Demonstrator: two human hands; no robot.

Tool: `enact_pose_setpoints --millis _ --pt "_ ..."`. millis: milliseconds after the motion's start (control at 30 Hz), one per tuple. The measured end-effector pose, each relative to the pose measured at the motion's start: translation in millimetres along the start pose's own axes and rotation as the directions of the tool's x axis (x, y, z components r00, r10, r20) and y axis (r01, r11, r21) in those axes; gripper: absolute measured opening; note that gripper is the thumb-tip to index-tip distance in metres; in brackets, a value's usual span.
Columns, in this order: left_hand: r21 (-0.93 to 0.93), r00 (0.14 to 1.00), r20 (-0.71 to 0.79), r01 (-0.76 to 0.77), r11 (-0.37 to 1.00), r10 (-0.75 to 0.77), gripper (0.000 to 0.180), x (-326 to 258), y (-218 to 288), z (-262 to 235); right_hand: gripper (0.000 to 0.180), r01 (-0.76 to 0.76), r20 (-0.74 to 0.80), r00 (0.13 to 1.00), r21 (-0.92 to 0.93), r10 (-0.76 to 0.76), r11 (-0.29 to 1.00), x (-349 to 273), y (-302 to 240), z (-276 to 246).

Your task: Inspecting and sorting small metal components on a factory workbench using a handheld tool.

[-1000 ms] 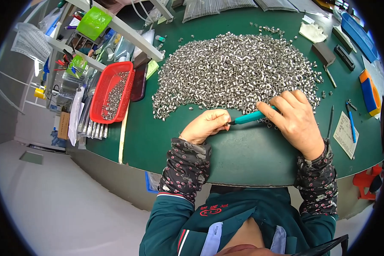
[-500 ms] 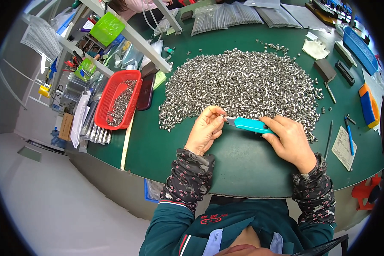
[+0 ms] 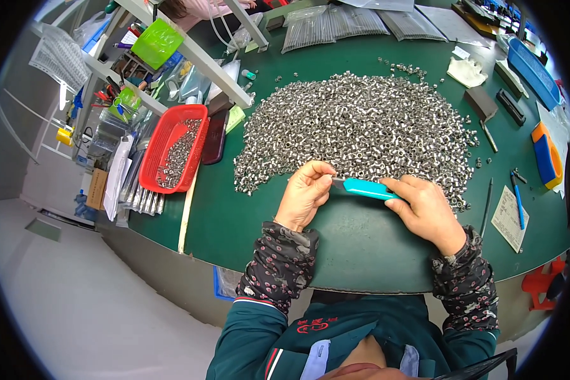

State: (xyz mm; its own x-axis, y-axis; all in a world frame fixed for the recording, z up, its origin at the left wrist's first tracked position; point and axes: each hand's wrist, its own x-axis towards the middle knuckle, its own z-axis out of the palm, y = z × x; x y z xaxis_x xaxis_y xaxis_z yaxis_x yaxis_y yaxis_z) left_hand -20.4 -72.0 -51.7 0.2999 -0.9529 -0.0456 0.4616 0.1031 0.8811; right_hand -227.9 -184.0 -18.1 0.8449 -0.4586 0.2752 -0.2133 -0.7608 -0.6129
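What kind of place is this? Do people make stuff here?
Probably a workshop or small factory. There's a big heap of tiny metal pieces on the green table, a red basket with more metal bits, and the person's right hand holding a teal-handled tool.

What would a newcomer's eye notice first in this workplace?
Probably the big heap of small shiny metal rings, spread across the middle of the green table. At its near edge, the right hand holds a turquoise-handled tool, its grey end by the fingertips of the left hand. A red basket of metal pieces sits at the left.
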Motion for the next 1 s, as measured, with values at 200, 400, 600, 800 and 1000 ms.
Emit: enact_pose_setpoints --millis 200,400,600,800,1000 --pt "-0.046 1.0 0.011 0.007 0.999 -0.006 0.01 0.3 -2.0 -4.8 0.028 0.009 -0.027 1.0 -0.054 -0.01 0.998 0.7 -1.9 0.7" --pt "-0.054 0.999 0.01 0.043 0.998 -0.043 0.011 -0.1 -1.8 -7.3 0.029 0.04 -0.075 0.996 -0.134 -0.05 0.99 0.6 -1.6 1.9" --pt "-0.049 0.995 0.017 0.101 0.994 -0.101 0.011 0.4 0.2 -10.4 0.035 0.104 -0.109 0.986 -0.175 -0.124 0.979 1.4 1.8 2.7" --pt "-0.058 0.988 0.025 0.151 0.987 -0.15 0.011 1.7 0.8 -13.2 0.038 0.154 -0.149 0.969 -0.259 -0.197 0.953 2.4 1.4 2.1" --pt "-0.059 0.981 0.013 0.193 0.979 -0.193 0.01 0.6 1.6 -12.4 0.039 0.191 -0.179 0.949 -0.33 -0.26 0.924 3.7 0.4 0.6"
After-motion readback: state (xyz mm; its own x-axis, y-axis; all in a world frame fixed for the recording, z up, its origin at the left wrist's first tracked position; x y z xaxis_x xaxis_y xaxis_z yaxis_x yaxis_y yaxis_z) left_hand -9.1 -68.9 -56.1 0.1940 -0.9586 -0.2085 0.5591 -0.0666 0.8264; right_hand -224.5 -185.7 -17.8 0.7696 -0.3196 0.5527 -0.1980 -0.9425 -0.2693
